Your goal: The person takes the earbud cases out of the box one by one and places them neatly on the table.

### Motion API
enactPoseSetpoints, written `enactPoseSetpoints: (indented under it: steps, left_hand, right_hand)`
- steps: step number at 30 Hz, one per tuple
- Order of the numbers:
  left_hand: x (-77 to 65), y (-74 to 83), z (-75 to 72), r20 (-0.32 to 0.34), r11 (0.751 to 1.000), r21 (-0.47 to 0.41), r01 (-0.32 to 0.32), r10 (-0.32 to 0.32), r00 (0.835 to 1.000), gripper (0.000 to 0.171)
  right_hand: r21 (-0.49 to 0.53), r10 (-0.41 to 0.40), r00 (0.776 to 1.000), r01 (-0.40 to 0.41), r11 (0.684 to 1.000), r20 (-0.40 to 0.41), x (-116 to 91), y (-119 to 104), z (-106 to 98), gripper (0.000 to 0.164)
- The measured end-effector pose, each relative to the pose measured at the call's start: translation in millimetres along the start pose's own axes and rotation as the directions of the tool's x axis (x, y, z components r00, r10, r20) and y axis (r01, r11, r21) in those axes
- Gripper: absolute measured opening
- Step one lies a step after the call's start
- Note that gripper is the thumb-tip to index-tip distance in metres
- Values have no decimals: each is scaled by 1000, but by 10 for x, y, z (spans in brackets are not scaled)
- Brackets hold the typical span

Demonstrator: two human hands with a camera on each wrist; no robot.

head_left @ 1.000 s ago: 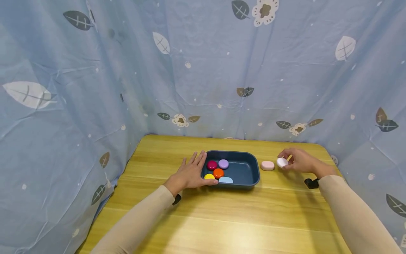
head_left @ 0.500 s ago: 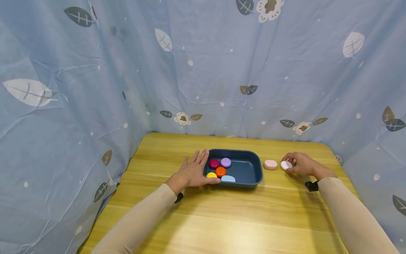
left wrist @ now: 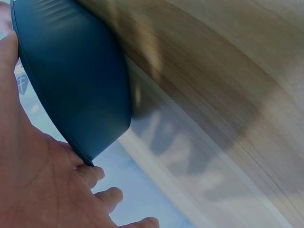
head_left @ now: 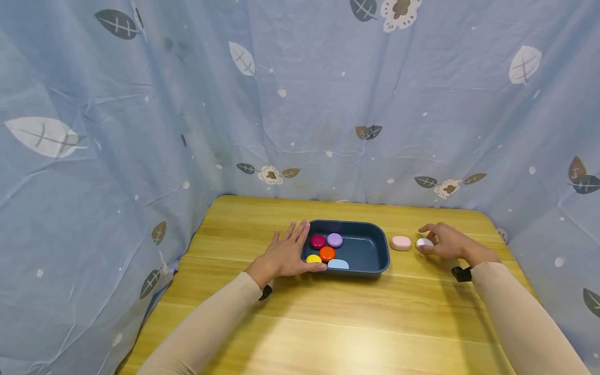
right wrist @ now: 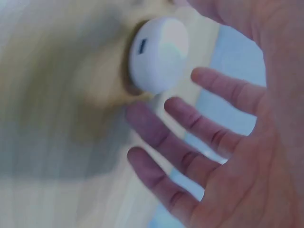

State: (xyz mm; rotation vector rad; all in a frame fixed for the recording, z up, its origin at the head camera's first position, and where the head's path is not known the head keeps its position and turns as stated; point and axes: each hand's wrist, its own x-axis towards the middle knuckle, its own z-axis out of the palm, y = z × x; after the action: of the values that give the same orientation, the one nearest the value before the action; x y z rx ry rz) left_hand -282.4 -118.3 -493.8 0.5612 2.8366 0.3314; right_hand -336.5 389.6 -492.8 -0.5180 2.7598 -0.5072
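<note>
My left hand (head_left: 289,256) rests with spread fingers against the left end of a dark blue rectangular tray (head_left: 370,272), its thumb along the front rim. The tray's outer wall (left wrist: 76,80) fills much of the left wrist view. Over at the right, my right hand (head_left: 447,242) is around a round white case (head_left: 424,242) on the table. In the right wrist view the white case (right wrist: 160,54) shows a small dark slot in its side, and the extended fingers (right wrist: 190,118) stand apart from it. Whether the thumb touches it is unclear.
Inside the tray lie dark red (head_left: 317,241), lilac (head_left: 335,240), orange (head_left: 327,253), yellow (head_left: 313,259) and light blue (head_left: 338,264) rounded pieces. A pink oval case (head_left: 400,242) sits between tray and white case. A patterned curtain (head_left: 300,104) hangs behind the wooden table (head_left: 328,323).
The white case, held tilted in my right fingers a second ago, now lies flat on the table beside the pink one. My right fingers have loosened from it. The left hand stays put.
</note>
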Motion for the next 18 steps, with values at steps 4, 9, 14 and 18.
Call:
enactPoseSetpoints:
  steps: [4,9,14,18]
  left_hand:
    - [4,12,-5,-1,1000,7,3,-3,1000,138]
    - [28,-2,29,-3,1000,4,3,-3,1000,139]
    - [22,-10,27,-3,1000,5,-2,2,1000,139]
    - [32,-13,10,-9,1000,-1,-13,13,1000,139]
  right_hand:
    - [-17,59,998,-59,998,-12,-28,-99,-76,81]
    - [-69,53,995,-59,996,-81,-10,-289,-164,81]
    - [-107,-22,992,8,994,-127,23,-591,-234,78]
    - [-111,-96,984,80,991,-147,88,-830,-287,75]
